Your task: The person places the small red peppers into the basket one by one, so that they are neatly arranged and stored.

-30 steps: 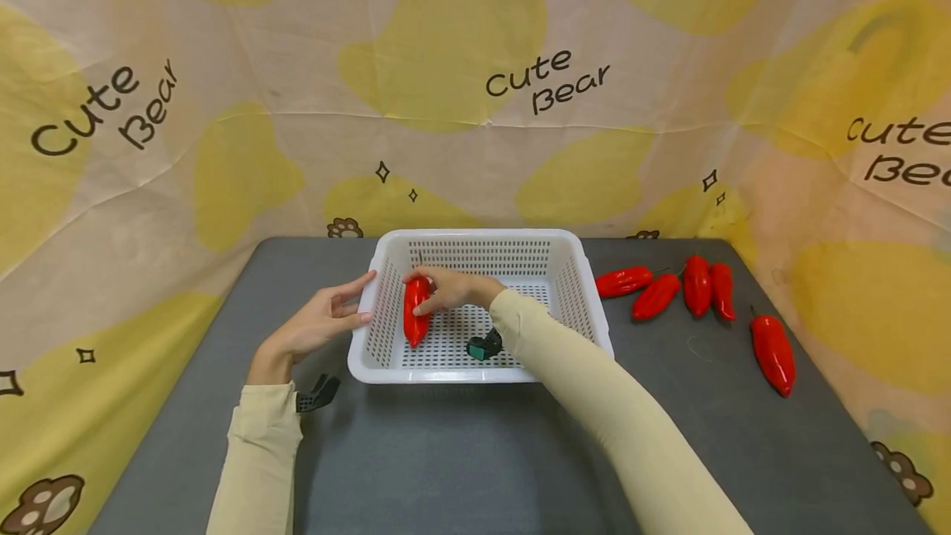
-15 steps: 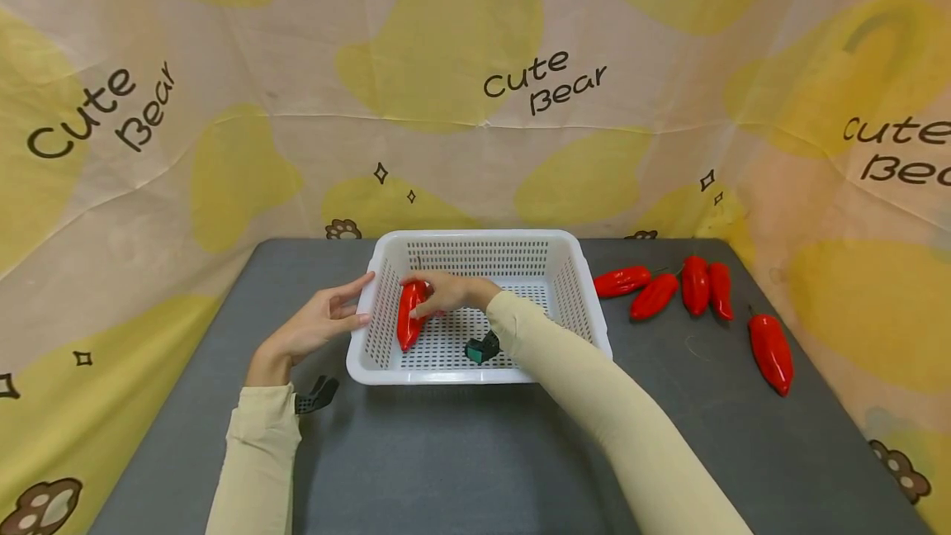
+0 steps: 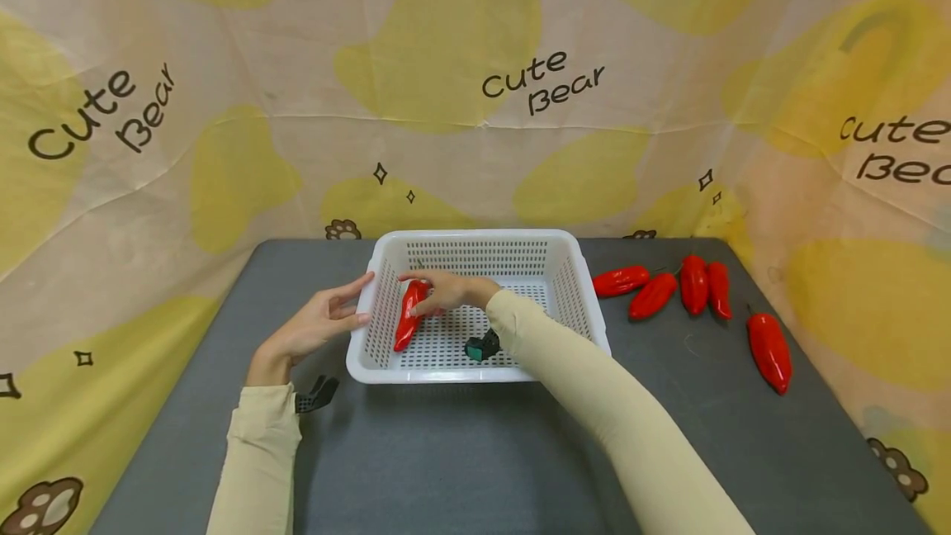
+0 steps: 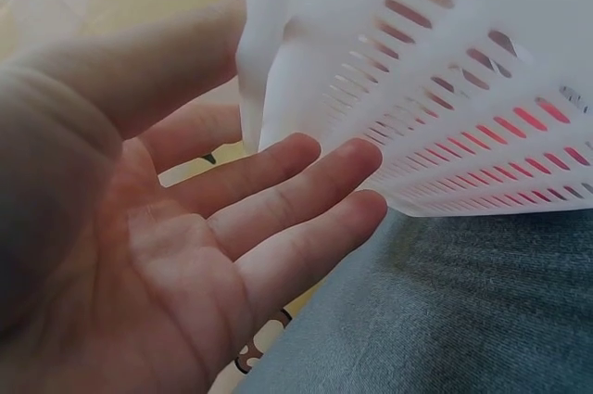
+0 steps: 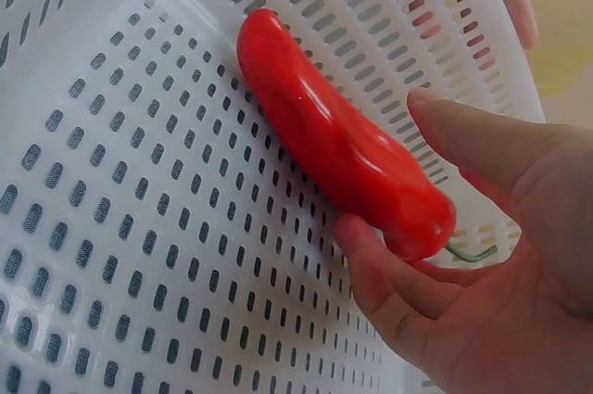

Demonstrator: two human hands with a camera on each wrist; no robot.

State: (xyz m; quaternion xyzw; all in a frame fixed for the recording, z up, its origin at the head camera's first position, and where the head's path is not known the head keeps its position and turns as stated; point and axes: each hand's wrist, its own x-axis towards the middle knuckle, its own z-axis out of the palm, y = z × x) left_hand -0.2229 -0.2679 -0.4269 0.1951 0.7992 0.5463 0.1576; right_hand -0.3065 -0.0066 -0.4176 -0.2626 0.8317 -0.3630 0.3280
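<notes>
A white perforated plastic basket (image 3: 438, 376) stands on the dark table. Inside, near its left wall, a red pepper (image 3: 407, 329) lies slanted, its green stem toward my right palm. My right hand (image 3: 447, 291) is around the stem end. In the right wrist view, the fingertips (image 5: 355, 232) touch the pepper (image 5: 324, 134) from below, while the thumb stands slightly off its upper side. At the basket's left rim, my left hand (image 3: 315, 324) rests with thumb and index finger; in the left wrist view its other fingers (image 4: 296, 199) extend loosely beside the perforated wall (image 4: 306, 88).
Right of the basket lie several more red peppers, among them one by the basket (image 3: 622, 281), an upright one (image 3: 694, 286) and a single one near the table's right edge (image 3: 769, 352). A patterned cloth (image 3: 446, 64) hangs behind the table.
The pepper in the basket has turned, its lower tip swinging left and its upper end going right. My right hand has loosened around it and barely moved. My left hand stays at the rim.
</notes>
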